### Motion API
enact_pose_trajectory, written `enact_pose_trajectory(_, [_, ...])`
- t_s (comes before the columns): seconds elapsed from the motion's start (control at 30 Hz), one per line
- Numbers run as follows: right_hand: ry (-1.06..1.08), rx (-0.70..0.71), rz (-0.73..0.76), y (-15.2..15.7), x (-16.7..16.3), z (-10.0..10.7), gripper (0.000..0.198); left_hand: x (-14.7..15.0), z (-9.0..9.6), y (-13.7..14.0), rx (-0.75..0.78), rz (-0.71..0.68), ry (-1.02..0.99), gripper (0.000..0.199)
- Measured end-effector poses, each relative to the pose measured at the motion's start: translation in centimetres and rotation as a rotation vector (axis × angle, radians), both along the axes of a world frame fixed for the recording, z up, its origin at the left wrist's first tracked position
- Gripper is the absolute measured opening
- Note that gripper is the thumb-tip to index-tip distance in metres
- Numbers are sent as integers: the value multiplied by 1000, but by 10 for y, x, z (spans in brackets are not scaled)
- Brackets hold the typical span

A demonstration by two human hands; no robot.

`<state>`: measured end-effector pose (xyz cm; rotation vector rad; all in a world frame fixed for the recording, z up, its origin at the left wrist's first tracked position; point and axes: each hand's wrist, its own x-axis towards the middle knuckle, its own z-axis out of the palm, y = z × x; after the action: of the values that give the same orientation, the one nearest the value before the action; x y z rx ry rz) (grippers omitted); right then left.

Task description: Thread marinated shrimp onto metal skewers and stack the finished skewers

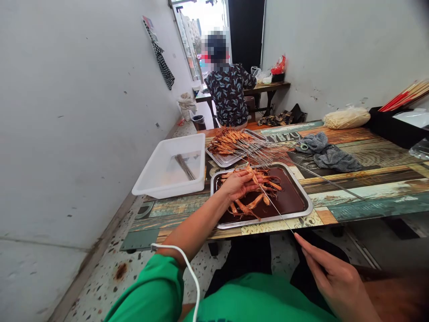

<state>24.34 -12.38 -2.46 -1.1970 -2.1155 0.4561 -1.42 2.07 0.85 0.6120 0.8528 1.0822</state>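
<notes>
My left hand (pixel 237 185) is closed on a long, orange-brown piece of meat (pixel 252 173), held above a metal tray (pixel 307 206). My right hand (pixel 335 273), low at the right, pinches the near end of a thin metal skewer (pixel 279 212). The skewer's far end meets the meat at my left fingers; how deep it goes is hidden. Dark brown sauce (pixel 291 192) covers the tray's bottom, and several similar meat pieces (pixel 246 208) lie in it. Behind stands a second tray (pixel 219 160) heaped with skewered pieces (pixel 228 142), their metal skewers (pixel 256 150) pointing right.
At the left, a white plastic tub (pixel 157 179) holds several metal skewers (pixel 185 167). Right of the trays lie a loose skewer (pixel 331 181), a grey cloth (pixel 335 156), a bagged pale bundle (pixel 346 118) and a black box (pixel 395 127). A person (pixel 231 94) sits beyond, back turned.
</notes>
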Motion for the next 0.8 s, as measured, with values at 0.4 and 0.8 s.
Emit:
enact_pose_trajectory(0.4, [-40,50,3,-4,1,5,35,0,3,-1,-17,-8,-65,16])
enact_pose_trajectory(0.8, [-25,38,13,-5,1,5,36,1,-1,0,19,5,-68,15])
